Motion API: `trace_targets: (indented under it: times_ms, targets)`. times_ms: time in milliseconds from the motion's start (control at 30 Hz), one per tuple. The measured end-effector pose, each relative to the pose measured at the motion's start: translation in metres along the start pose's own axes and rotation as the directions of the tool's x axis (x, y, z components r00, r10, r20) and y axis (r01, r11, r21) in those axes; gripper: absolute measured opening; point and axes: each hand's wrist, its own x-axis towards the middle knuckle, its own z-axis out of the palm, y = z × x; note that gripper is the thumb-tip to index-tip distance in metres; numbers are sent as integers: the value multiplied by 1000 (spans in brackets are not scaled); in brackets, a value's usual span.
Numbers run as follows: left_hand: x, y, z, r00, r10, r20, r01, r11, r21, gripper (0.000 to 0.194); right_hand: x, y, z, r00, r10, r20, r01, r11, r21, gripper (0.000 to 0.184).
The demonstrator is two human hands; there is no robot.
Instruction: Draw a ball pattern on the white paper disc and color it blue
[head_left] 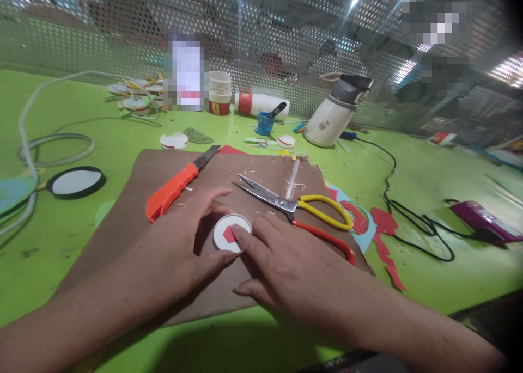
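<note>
A round white disc (223, 244) with a pale rim and a small red paper piece (229, 233) on its face sits over the brown cardboard (204, 302). My left hand (186, 234) curves round its left side, thumb at the near edge and fingers at the far edge. The index fingertip of my right hand (278, 248) presses on the red piece; the right thumb stands apart, lower down. Beyond my right hand lie scissors (281, 203) with one yellow and one red handle, blades parted. An orange utility knife (175, 190) rests beyond my left hand.
At the back stand paper cups (219, 98), a blue jar (265, 123) and a tilted white bottle (330, 120). Red paper scraps (384, 237) and a magenta device (486, 220) with a black cable lie right. A round black-framed mirror-like object (77, 182) lies left.
</note>
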Motion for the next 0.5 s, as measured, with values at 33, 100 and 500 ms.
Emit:
trace_targets:
  times_ms: [33,100,500]
  targets:
    - [1,1,0,1000,-23,9,23,1000,-1,70,0,0,0,1000,-1,0,1,1000,-4,58]
    - [2,2,1,999,-35,13,35,999,1,76,0,1,0,1000,-1,6,1,1000,-1,59]
    - [0,7,-3,1000,2,-13,-2,1000,20,60,-2,2,2,1000,-18,-15,17,999,-40,62]
